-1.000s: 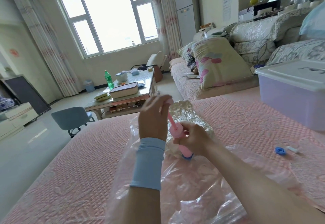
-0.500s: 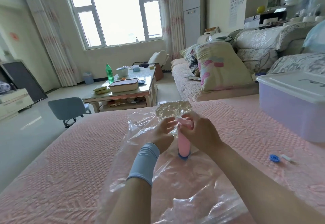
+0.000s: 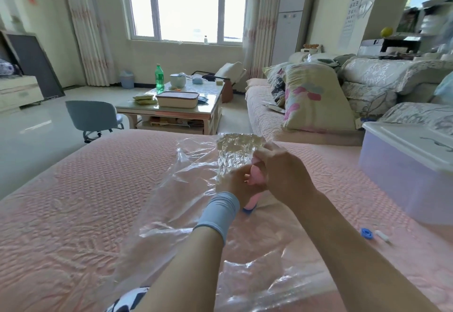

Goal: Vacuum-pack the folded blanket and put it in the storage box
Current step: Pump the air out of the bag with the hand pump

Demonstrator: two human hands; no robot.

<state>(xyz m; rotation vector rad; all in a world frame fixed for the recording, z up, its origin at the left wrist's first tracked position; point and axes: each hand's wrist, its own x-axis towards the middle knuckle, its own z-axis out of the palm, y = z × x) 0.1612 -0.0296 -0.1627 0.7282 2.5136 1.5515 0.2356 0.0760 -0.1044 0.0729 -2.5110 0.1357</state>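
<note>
While gripping pink hand pump (image 3: 256,176) upright on clear vacuum bag (image 3: 186,189), both hands closed around it, left hand (image 3: 236,184), right hand (image 3: 282,174), lidded storage box (image 3: 404,176) far right.

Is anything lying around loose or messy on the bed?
Yes: a little blue cap and a small white piece lie loose on the pink bedspread, right of the crinkled plastic bag.

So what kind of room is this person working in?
Most likely a home living room: a sofa piled with cushions, a low coffee table holding a green bottle, and a curtained window. The work surface looks like a pink quilted cover.
</note>
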